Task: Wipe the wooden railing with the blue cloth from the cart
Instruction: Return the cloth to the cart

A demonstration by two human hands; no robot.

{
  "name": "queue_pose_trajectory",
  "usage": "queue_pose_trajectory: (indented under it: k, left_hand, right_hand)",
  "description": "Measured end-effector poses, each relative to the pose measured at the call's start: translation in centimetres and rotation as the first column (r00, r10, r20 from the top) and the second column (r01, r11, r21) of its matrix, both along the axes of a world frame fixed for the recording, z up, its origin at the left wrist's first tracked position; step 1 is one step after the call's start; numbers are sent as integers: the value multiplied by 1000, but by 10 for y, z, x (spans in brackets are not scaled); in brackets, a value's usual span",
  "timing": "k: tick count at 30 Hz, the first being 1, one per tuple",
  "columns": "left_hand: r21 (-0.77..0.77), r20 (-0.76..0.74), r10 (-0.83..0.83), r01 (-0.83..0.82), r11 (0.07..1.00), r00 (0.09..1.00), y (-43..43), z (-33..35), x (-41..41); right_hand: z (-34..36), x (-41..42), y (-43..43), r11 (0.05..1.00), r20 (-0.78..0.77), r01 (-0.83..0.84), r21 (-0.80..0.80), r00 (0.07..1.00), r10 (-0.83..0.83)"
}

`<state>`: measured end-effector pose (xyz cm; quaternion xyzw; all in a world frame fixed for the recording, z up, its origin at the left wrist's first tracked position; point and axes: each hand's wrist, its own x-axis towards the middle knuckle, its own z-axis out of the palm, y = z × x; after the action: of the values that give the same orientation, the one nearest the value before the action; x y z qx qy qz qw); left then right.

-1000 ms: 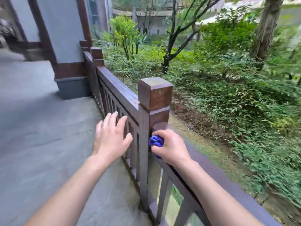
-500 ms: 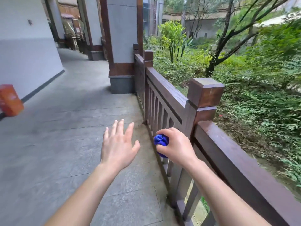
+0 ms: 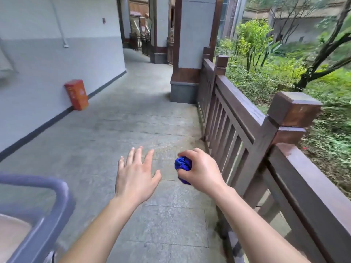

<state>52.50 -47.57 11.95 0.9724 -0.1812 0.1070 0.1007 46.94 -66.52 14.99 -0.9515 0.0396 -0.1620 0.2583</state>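
My right hand point(image 3: 203, 170) is closed around a balled-up blue cloth point(image 3: 182, 164), held over the paved floor, a little left of the railing and clear of it. The brown wooden railing point(image 3: 241, 109) runs along the right side, with slats below and a square post point(image 3: 290, 114) just beyond my right hand. My left hand point(image 3: 135, 173) hovers beside the right one with fingers spread and nothing in it. The grey handle of the cart point(image 3: 51, 211) shows at the bottom left corner.
A grey stone walkway point(image 3: 133, 120) stretches ahead between a pale wall on the left and the railing. An orange box point(image 3: 77, 94) leans at the wall's base. A column point(image 3: 191, 54) stands where the railing ends. Bushes and trees point(image 3: 284, 59) lie beyond the railing.
The view has swung left, away from the railing, bringing the cart handle into sight. My right hand with the cloth has come off the post and now sits over the floor.
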Motion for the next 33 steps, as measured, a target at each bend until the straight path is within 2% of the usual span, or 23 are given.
queue_pose_trajectory:
  k: [8,17,25,29,33]
  left_hand:
    - [-9,-36,295,-295,955,955,58,-13,-85]
    - [51,-94,581,-579,813,808,132,-26,-208]
    - [79,-40,715,-712,698,697,203,-35,-276]
    - [95,-60,762,-757,647,644,243,-40,-303]
    - [47,-57,800,-798,600,598,287,-47,-339]
  right_hand:
    - [-10,-15,54,948,0,-317,16,948,317]
    - [-28,-61,138,795,-25,-601,80,796,604]
    - [-27,-96,232,659,-9,-749,61,660,751]
    - [-30,-110,278,623,-12,-780,62,623,782]
    - [-39,-129,323,583,-32,-808,85,582,812]
